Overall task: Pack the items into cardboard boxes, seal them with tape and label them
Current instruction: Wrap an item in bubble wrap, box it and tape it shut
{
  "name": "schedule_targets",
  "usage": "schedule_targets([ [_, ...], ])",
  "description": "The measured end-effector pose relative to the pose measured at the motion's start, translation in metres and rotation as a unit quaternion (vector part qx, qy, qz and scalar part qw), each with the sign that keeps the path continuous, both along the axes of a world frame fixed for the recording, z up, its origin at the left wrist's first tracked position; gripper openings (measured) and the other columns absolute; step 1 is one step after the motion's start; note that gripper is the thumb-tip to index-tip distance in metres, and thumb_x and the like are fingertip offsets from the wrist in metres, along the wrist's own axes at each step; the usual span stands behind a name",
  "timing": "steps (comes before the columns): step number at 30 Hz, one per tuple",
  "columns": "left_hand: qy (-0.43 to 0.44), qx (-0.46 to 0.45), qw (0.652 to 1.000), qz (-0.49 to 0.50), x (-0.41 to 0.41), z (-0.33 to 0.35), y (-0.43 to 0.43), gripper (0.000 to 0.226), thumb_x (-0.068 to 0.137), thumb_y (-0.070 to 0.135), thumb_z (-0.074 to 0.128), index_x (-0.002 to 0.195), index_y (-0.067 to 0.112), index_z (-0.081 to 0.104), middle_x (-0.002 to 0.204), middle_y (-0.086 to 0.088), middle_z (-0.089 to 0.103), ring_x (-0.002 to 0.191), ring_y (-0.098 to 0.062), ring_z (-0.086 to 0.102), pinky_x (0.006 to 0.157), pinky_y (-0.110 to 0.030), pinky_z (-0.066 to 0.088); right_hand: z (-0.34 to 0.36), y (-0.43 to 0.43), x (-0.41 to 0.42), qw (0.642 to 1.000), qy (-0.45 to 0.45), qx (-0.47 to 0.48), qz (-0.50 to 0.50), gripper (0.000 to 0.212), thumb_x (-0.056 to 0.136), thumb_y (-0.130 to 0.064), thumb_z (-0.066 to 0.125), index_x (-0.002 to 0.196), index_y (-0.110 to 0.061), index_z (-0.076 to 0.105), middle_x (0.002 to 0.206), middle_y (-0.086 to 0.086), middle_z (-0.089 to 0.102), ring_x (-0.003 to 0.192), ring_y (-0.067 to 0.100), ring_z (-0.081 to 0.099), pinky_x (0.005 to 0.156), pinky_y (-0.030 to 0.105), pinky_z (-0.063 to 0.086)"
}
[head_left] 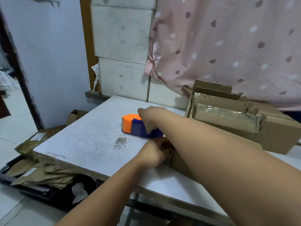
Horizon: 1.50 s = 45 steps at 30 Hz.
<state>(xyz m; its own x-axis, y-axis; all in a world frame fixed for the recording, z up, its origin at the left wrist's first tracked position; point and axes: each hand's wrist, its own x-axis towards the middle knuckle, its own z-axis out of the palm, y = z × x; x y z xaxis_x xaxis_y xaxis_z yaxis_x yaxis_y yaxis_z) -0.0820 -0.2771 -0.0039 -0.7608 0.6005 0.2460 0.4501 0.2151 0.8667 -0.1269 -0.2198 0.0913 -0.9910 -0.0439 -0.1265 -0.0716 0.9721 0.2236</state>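
An orange and blue tape dispenser sits on the white table. My right hand grips it from above, fingers curled over its top. Just in front of it, my left hand presses against the left edge of a small cardboard box, fingers curled at its corner. My right forearm crosses over this box and hides most of it.
A stack of flattened and folded cardboard boxes stands at the back right of the table, against a pink curtain. More flattened cardboard lies on the floor at the left, below the table edge.
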Motion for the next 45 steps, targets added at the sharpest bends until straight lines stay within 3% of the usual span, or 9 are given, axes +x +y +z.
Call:
schedule_targets([
  [5,0.011,-0.022,1.0,-0.001,-0.006,-0.005,-0.001,0.027,0.088,0.002,0.05,0.094,0.021,0.069,0.095,0.008,0.071,0.09,-0.005,0.065,0.082,-0.019,0.049,0.03,0.009,0.045,0.995,0.06,-0.08,0.029,0.052,0.089,-0.031,0.057,0.137,-0.028,0.037,0.115,0.001,0.055,0.102,0.025,0.053,0.064,0.03,0.037],
  [10,0.065,0.0,0.997,0.032,0.0,-0.005,-0.002,0.019,0.096,0.026,0.049,0.107,0.025,0.064,0.107,0.01,0.069,0.099,-0.001,0.061,0.08,-0.013,0.043,0.044,0.054,0.124,0.963,0.201,-0.174,0.03,0.024,0.091,-0.039,0.055,0.112,-0.03,0.058,0.106,-0.008,0.066,0.101,0.015,0.058,0.084,0.037,0.051],
  [14,0.058,0.067,0.995,-0.049,0.008,-0.007,0.0,0.079,0.073,0.084,0.038,0.14,0.044,0.028,0.138,0.017,0.047,0.119,0.004,0.05,0.094,-0.02,0.043,0.029,0.118,0.179,0.91,0.337,-0.234,-0.054,0.015,0.093,-0.033,0.055,0.098,-0.027,0.067,0.093,-0.009,0.069,0.086,0.013,0.061,0.079,0.04,0.053],
  [18,-0.017,0.097,0.99,-0.102,0.021,0.004,0.016,0.096,0.051,0.09,0.055,0.133,0.061,0.015,0.146,0.017,0.034,0.129,0.001,0.04,0.096,-0.016,0.043,0.017,0.177,0.216,0.826,0.442,-0.324,-0.132,0.014,0.09,-0.023,0.059,0.08,-0.025,0.069,0.073,-0.012,0.066,0.073,0.013,0.062,0.071,0.042,0.053],
  [25,-0.073,0.136,0.981,-0.116,0.045,0.011,0.042,0.087,0.055,0.063,0.077,0.121,0.078,0.022,0.149,0.018,0.027,0.133,-0.015,0.038,0.103,-0.044,0.044,-0.017,0.228,0.241,0.858,0.365,-0.302,-0.202,0.013,0.092,-0.018,0.058,0.085,-0.025,0.066,0.083,-0.009,0.068,0.073,0.009,0.063,0.06,0.009,0.043],
  [32,0.226,0.005,0.971,-0.078,0.076,0.017,0.06,0.064,0.075,0.06,0.064,0.125,0.07,0.025,0.15,0.035,0.004,0.132,0.02,0.011,0.1,-0.01,0.02,-0.064,0.287,0.258,0.895,0.202,-0.216,-0.334,0.039,0.085,-0.012,0.055,0.116,-0.035,0.062,0.126,0.0,0.061,0.115,0.021,0.055,0.093,0.035,0.046],
  [37,0.213,0.009,0.972,-0.094,0.084,0.018,0.086,0.055,0.069,0.07,0.051,0.119,0.072,0.03,0.152,0.029,0.012,0.135,0.008,0.022,0.103,-0.018,0.026,-0.078,0.304,0.276,0.876,0.196,-0.224,-0.38,0.025,0.088,-0.017,0.048,0.07,-0.035,0.048,0.104,0.003,0.059,0.095,0.023,0.058,0.076,0.037,0.05],
  [40,0.193,0.01,0.975,-0.109,0.089,0.02,0.106,0.049,0.075,0.068,0.058,0.117,0.07,0.034,0.15,0.029,0.013,0.13,0.015,0.02,0.099,-0.012,0.022,-0.082,0.318,0.287,0.867,0.222,-0.126,-0.428,0.021,0.092,-0.016,0.044,0.089,-0.031,0.059,0.111,0.005,0.054,0.098,0.025,0.056,0.073,0.033,0.046],
  [45,0.186,0.007,0.974,-0.131,0.095,0.025,0.146,0.054,0.082,0.043,0.063,0.116,0.065,0.029,0.154,0.012,0.02,0.138,-0.004,0.024,0.11,-0.028,0.03,-0.081,0.344,0.303,0.834,0.183,-0.074,-0.515,0.025,0.092,-0.021,0.044,0.112,-0.021,0.059,0.115,0.006,0.049,0.106,0.025,0.052,0.082,0.036,0.048],
])
